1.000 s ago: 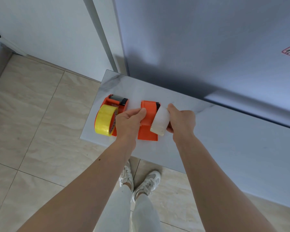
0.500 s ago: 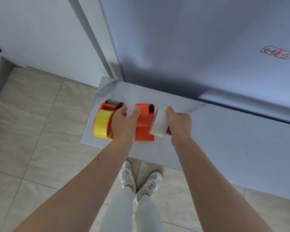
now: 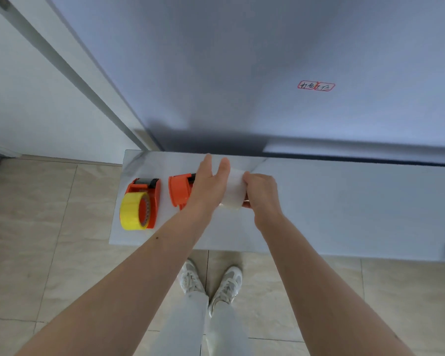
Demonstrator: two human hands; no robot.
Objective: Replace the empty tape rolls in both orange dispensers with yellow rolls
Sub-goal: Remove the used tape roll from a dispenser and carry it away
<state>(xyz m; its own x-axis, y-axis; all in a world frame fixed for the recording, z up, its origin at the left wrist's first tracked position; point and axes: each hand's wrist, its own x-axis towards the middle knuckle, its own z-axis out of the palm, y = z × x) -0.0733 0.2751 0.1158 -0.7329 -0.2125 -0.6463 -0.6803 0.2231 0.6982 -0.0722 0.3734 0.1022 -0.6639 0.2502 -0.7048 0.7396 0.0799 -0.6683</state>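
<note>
Two orange dispensers lie at the left end of a grey marble-look table (image 3: 344, 206). The left dispenser (image 3: 153, 199) carries a yellow tape roll (image 3: 131, 214). The second orange dispenser (image 3: 179, 191) lies just right of it, partly hidden under my left hand (image 3: 210, 183). That hand reaches across it with straight fingers, and its thumb touches a white roll (image 3: 233, 195). My right hand (image 3: 261, 194) grips the white roll from the right, fingers curled round it. The roll sits at the second dispenser's right side; whether it still sits on the hub is hidden.
A pale wall panel (image 3: 267, 73) with a small red-framed label (image 3: 316, 86) rises right behind the table. Tiled floor (image 3: 49, 240) lies to the left and below the table's front edge. My legs and white shoes (image 3: 211, 281) stand at that edge.
My left hand left the second dispenser's left side and now reaches over it to the white roll. My right hand keeps its grip on the roll. The view tilted up.
</note>
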